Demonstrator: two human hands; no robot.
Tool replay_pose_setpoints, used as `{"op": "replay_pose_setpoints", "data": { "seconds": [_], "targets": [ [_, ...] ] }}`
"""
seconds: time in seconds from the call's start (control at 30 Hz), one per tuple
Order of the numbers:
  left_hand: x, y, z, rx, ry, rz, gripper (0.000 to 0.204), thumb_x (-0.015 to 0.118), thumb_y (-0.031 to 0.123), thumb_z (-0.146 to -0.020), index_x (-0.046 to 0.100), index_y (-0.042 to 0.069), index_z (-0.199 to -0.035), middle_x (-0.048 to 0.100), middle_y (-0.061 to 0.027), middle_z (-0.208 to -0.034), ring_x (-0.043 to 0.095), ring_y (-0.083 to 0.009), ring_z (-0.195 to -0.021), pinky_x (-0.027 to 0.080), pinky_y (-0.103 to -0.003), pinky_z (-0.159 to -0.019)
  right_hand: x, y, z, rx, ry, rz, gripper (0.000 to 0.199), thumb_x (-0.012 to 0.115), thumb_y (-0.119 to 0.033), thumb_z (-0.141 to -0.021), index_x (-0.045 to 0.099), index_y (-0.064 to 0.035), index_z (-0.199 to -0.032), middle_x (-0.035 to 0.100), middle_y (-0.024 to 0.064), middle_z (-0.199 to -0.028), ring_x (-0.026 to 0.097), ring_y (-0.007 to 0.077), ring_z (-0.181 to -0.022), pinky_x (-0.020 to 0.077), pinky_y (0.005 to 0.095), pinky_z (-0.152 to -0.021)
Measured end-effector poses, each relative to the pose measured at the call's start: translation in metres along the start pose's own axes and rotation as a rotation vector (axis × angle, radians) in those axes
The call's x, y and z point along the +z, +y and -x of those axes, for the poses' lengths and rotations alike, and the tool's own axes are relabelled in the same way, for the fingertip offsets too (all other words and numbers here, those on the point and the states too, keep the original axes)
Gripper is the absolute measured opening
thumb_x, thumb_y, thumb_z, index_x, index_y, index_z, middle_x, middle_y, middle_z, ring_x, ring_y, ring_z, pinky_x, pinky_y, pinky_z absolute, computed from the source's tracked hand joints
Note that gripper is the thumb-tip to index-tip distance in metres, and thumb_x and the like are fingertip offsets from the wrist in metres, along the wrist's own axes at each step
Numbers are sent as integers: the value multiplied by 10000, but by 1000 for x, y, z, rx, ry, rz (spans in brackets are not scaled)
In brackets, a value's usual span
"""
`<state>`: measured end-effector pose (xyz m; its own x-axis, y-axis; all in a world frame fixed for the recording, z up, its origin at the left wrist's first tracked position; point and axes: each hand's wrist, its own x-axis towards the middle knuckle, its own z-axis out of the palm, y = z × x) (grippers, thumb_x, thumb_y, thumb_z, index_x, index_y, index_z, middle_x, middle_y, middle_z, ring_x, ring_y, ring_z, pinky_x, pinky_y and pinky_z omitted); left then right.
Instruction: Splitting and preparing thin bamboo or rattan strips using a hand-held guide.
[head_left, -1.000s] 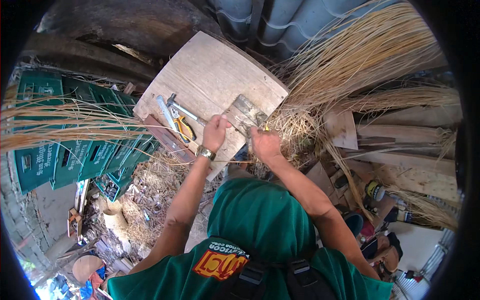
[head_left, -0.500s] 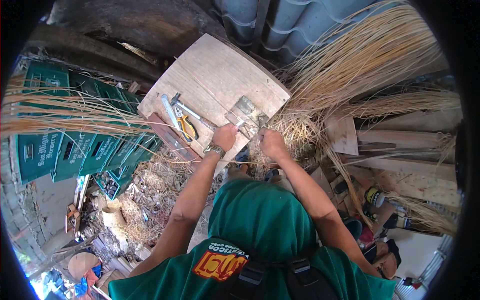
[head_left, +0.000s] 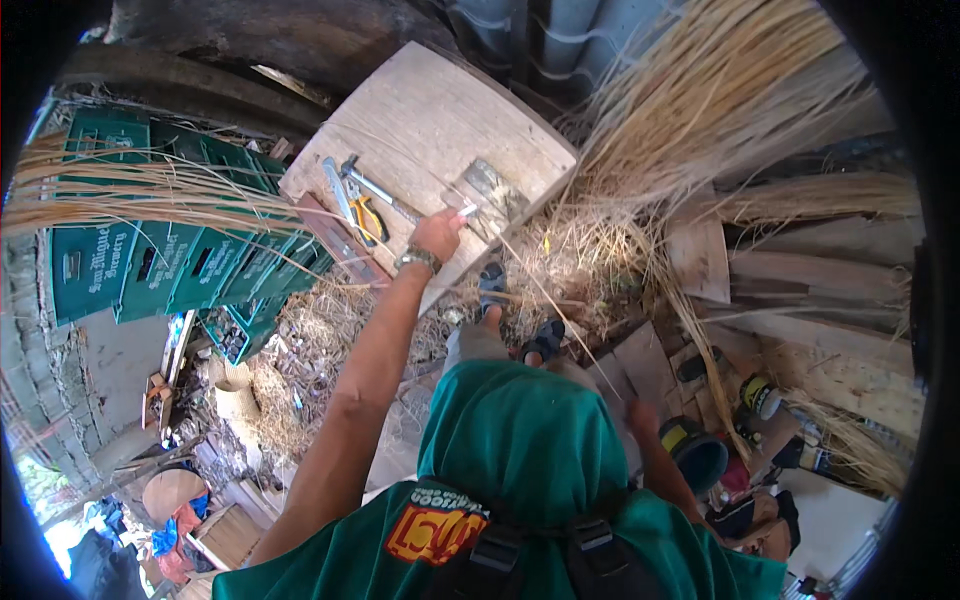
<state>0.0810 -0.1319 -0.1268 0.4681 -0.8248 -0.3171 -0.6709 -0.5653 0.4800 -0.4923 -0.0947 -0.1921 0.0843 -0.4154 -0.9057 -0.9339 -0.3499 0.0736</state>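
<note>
My left hand (head_left: 437, 236) is closed at the near edge of a wooden board (head_left: 420, 110), its fingertips on a small whitish piece (head_left: 468, 210) beside a dark block (head_left: 495, 188). What the piece is, I cannot make out. A thin cane strip (head_left: 550, 300) runs taut from the block toward me, down to the right. Its lower end is in my right hand (head_left: 641, 414), which is closed, low beside my hip and partly blurred. Left of my left hand lie a hammer (head_left: 378, 188), pliers with yellow-and-black handles (head_left: 370, 221) and a flat silver blade-like tool (head_left: 336, 186).
Stacked green crates (head_left: 150, 260) stand on the left, with long cane strips (head_left: 170, 195) across them. A big bundle of strips (head_left: 720, 90) leans at the far right. Shavings (head_left: 330, 340) litter the ground. A dark bucket (head_left: 697, 455) sits right of my right hand.
My right hand has drawn back from the block toward my right hip, and the strip now stretches between them. My left hand has stayed by the block.
</note>
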Motion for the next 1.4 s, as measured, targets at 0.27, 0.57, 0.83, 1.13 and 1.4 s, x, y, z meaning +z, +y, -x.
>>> {"op": "replay_pose_setpoints", "data": {
  "seconds": [0.27,0.57,0.83,1.13,1.4],
  "targets": [
    [1,-11,0,-127,-57,73,313,505,362,-919,637,93,-1013,633,-244,-968,592,-434,-947,475,-479,-818,-88,-88,-38,-144,190,-310,450,691,-279,-787,586,-62,-1167,562,196,-1189,548,416,-1096,485,457,-889],
    [16,14,-15,-133,-41,39,309,513,374,-916,649,120,-1027,640,-225,-994,599,-419,-965,477,-470,-835,-253,-288,-34,-657,616,-557,341,437,-317,-953,606,-71,-1117,663,186,-882,658,312,-766,503,418,-715],
    [21,8,-21,-105,-72,12,322,506,379,-917,649,125,-1055,638,-220,-1013,596,-415,-973,473,-476,-843,114,143,-19,-294,514,84,332,525,-364,-887,659,-209,-1148,655,153,-1093,624,349,-1010,475,500,-879],
    [16,6,-14,-58,-42,-19,328,496,387,-911,649,111,-996,641,-224,-968,599,-418,-945,474,-481,-829,-83,-92,-83,-554,479,-616,726,607,-468,-849,410,8,-1360,462,250,-1351,467,395,-1228,375,399,-1036],
    [14,11,-15,-122,-27,-40,339,503,411,-897,653,128,-1010,637,-232,-983,598,-421,-957,472,-475,-848,-270,-291,-12,-635,405,-715,533,357,-442,-956,627,13,-1025,650,235,-1015,594,401,-985,440,453,-878]
  ]
}}
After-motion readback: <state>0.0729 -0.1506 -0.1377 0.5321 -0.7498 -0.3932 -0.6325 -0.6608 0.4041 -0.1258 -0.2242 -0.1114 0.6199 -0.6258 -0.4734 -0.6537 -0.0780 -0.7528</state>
